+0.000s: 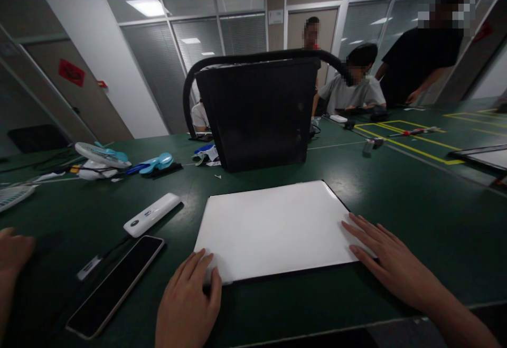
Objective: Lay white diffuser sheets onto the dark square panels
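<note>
On the green bench (277,300), before a black box (261,115), a white board (273,232) lies flat. The left hand (190,300) rests at its near left corner, the right hand (392,258) on its right edge, well apart, fingers loose and clamping nothing, probably steadying it from both sides. A phone (116,287) lies leftward, perhaps for easy reach.

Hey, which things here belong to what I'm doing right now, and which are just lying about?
Seems part of the job:
- White board, touched at its left and right sides
- Green table, which it lies on

Apparently just lying about:
- Phone
- White gadget with a cable
- Black box-like thing behind the board
- Red-handled tool, far right
</note>
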The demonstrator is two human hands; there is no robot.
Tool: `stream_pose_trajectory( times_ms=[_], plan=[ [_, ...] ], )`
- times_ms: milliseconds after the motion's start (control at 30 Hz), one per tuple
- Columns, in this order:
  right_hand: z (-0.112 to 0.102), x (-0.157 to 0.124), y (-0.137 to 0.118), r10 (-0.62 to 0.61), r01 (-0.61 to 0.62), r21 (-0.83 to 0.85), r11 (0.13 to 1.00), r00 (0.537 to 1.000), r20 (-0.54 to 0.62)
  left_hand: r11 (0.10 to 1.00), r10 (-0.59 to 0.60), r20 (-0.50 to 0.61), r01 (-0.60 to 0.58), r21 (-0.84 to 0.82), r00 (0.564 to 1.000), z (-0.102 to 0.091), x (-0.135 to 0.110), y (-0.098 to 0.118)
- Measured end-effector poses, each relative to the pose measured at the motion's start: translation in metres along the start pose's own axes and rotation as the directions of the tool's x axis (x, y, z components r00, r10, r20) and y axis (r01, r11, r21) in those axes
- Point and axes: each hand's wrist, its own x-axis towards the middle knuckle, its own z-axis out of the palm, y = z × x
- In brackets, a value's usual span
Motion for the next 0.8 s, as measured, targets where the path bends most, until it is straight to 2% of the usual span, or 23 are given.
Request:
stream_pose_trajectory(
  times_ms=[200, 333, 800],
  plan=[
    [0.0015, 0.0013, 0.0006, 0.009, -0.009, 0.003, 1.0, 1.0, -0.016, 0.998, 0.015, 0.043, -0.018, 0.06, 0.999, 0.0041, -0.0033, -0.0007],
    [0.0005, 0.0004, -0.0008, 0.019, -0.018, 0.005, 1.0, 0.999, -0.036, 0.998, 0.034, 0.081, -0.037, 0.045, 0.996, 0.0067, -0.0018, -0.0007],
    [-0.0058, -0.0009, -0.0063, 0.057, -0.057, 0.012, 0.998, 0.996, -0.07, 0.999, -0.027, 0.064, 0.029, -0.04, 0.998, 0.0032, -0.001, -0.0019]
  ],
)
